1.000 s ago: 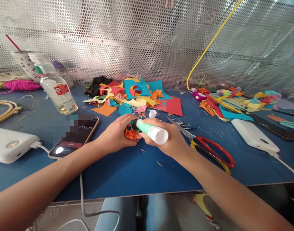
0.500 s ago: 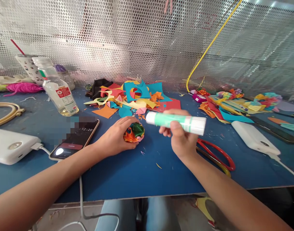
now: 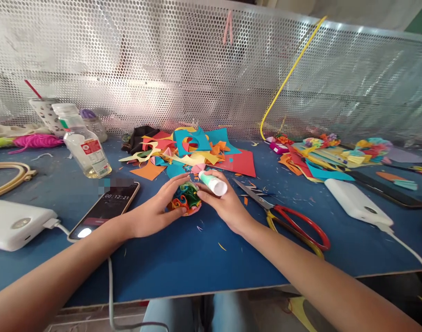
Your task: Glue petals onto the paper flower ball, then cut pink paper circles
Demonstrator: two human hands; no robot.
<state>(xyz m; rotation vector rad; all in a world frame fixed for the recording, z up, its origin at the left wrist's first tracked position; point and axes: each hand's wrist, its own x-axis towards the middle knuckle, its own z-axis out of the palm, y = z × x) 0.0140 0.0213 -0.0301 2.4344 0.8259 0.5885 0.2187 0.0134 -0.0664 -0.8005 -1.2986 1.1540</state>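
Plainly, the left hand [image 3: 155, 210] curls part-way open around the left side of a round paper piece [image 3: 185, 201], its fingers along the far edge and its thumb on the near side. The piece sits between the two hands, just above or on the blue table [image 3: 162, 272], and is filled with curled strips of green, blue, orange and yellow. The right hand [image 3: 228, 207] is closed around a green and white glue stick [image 3: 215, 184], which slants so that its white end faces back over the hand; its thumb tip comes up to the right edge of the piece, though whether they touch is hard to tell. Just beyond both hands spreads a heap of cut paper [image 3: 193, 140], teal, yellow, orange and red. To the right of the right hand lie open scissors [image 3: 267, 204] with red and yellow handles, and farther right a white power bank [image 3: 359, 203]. Left of the left hand rests a lit phone [image 3: 110, 205], partly behind the forearm, with another white block [image 3: 20, 223] farther left and cabled toward it. Beyond the phone, a clear bottle [image 3: 88, 150] with a red label stands near a patterned cup [image 3: 48, 115].
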